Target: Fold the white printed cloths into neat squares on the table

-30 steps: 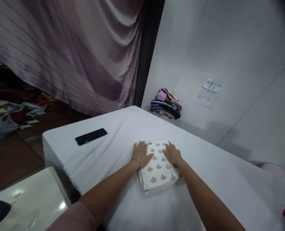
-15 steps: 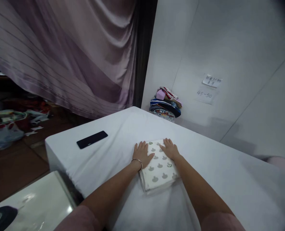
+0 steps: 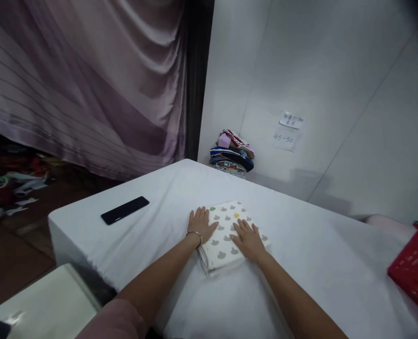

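A folded white cloth (image 3: 223, 242) with a grey print and a few green and yellow motifs lies on the white-covered table (image 3: 166, 197). My left hand (image 3: 201, 225), with a bracelet at the wrist, rests flat on its left edge, fingers spread. On the right part of the cloth lies my right hand (image 3: 249, 241), palm down with the fingers apart. Neither hand grips anything. Several layers show along the cloth's near left edge. What exact kind of cloth it is, I cannot tell.
A black phone (image 3: 125, 210) lies left on the table. A stack of folded fabrics (image 3: 232, 153) stands by the wall under paper notes (image 3: 288, 129). At the right edge is a red basket (image 3: 415, 268). A pale surface (image 3: 49, 301) stands lower left; a curtain (image 3: 124, 84) hangs behind.
My right hand has slid back toward me over the cloth, from its far edge to its middle right. The left hand stays at the left edge. The view has turned right, showing the red basket.
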### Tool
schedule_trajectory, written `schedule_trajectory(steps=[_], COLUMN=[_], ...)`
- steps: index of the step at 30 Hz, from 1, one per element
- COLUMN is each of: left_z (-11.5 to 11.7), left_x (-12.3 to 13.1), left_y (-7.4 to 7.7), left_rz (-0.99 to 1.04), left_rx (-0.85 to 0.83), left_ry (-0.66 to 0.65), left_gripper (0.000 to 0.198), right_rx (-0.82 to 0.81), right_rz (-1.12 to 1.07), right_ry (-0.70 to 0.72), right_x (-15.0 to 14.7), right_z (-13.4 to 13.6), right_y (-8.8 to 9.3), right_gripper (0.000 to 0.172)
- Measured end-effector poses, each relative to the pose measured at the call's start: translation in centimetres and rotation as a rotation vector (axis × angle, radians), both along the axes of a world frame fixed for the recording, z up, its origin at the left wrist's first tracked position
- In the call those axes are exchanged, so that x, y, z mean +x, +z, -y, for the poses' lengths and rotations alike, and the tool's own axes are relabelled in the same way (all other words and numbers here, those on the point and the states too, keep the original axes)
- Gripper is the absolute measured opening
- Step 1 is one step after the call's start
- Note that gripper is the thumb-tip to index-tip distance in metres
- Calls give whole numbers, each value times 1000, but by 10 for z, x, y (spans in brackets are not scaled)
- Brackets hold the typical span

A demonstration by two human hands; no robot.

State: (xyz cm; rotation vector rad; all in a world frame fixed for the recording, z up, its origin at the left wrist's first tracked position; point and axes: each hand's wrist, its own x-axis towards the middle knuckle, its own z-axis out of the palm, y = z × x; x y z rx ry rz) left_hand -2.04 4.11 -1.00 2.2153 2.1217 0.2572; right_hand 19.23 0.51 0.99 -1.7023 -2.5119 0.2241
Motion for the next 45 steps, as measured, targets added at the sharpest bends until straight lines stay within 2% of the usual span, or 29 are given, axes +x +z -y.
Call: schedule_trajectory(steps=[3, 7, 10, 13, 18, 22, 27, 33, 45], left_z=[0, 1, 2, 2, -1, -3, -4, -3, -6], left_x=[0, 0, 1, 1, 1, 1, 2, 3, 2], left_y=[2, 5, 7, 8, 8, 7, 9, 13, 12], left_rz=[-8, -12, -19, -36, -62, -81, -113, -133, -160], left_rx=[-6, -6, -21, -31, -26, -38, -36, -52, -58], left_ry=[5, 1, 8, 11, 11, 15, 14, 16, 26], left_gripper=[78, 77, 78, 78, 78, 77, 77, 76, 76], right_rx=[18, 153, 155, 172, 209, 238, 277, 239, 194], right_rz=[-33, -84, -110, -157, -190, -175, -179, -169, -160], right_ry=[-1, 115, 158, 159, 350, 344, 422, 486, 494], right_x=[-2, -4, -9, -19, -40, -44, -44, -43, -42], right_z=[7, 31, 44, 52, 70, 84, 100, 107, 109], right_y=[4, -6, -11, -7, -12, -21, -17, -9, -1], right_gripper=[57, 52, 48, 49, 57, 57, 59, 60, 54])
